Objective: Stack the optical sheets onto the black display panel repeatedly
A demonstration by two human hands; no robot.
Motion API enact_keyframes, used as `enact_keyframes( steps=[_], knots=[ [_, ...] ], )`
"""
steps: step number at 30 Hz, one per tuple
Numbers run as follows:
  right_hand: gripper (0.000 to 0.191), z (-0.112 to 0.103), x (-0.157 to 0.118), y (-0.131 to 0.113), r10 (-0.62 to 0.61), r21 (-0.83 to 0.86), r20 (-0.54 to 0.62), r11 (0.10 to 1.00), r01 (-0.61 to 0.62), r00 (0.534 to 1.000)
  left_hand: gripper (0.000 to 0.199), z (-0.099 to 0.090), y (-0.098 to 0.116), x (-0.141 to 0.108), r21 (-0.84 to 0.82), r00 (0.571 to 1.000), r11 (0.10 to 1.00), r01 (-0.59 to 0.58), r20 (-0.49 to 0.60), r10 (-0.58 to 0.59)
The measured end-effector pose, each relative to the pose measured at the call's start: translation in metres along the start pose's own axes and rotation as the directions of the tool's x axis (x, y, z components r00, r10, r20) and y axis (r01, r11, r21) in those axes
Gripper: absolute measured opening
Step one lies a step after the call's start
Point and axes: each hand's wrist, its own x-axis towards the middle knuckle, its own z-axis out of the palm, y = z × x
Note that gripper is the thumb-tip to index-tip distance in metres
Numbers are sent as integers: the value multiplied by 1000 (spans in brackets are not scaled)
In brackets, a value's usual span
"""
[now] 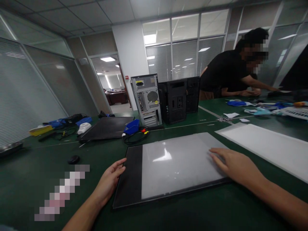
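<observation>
A flat display panel (128, 175) with a black frame lies on the green table in front of me. A pale, glossy sheet (173, 170) covers most of it, leaving a black strip bare at the left. My left hand (109, 179) grips the panel's left edge, with thumb and forefinger at the rim and its other fingers partly hidden. Over the right end of the sheet, my right hand (234, 165) rests with its fingers stretched out and apart. Whether it also pinches the sheet's edge cannot be made out.
Behind the panel stand computer cases (148, 99) and a blue plug-like item (131, 126) with cable. A dark screen (108, 128) lies back left, a black mouse-like object (73, 159) nearer. A white panel (269, 144) lies right. People in black (223, 70) work beyond.
</observation>
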Motion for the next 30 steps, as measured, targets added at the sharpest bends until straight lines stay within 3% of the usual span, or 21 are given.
enact_keyframes(
  steps=[4, 7, 16, 22, 25, 27, 30],
  knots=[
    [42, 0, -1, 1, -202, -1, 94, 979, 203, 975, 51, 4, 3, -2, 19, 1000, 1000, 4, -16, -3],
    [39, 0, -3, -10, -337, 58, 98, 941, 332, 937, 51, 5, 3, -3, 61, 999, 998, -3, -50, 6],
    [42, -11, -8, -27, -477, 183, 153, 874, 450, 865, 59, -3, -3, 4, 142, 999, 989, -44, 9, 44],
    [44, -11, -9, -26, -490, 218, 230, 868, 446, 841, 64, -7, -7, 6, 127, 998, 990, -54, 21, 51],
    [41, -8, -2, -15, -452, 195, 211, 888, 416, 867, 65, -6, -6, 5, 97, 999, 995, -39, 21, 37],
    [41, -6, 4, 6, -358, 105, 150, 933, 346, 921, 64, -5, -5, 5, 81, 999, 996, -29, 26, 27],
    [51, 1, 10, 64, -127, -95, -13, 988, 125, 992, 62, -5, -5, 5, 75, 1000, 997, -24, 14, 23]
  ],
)
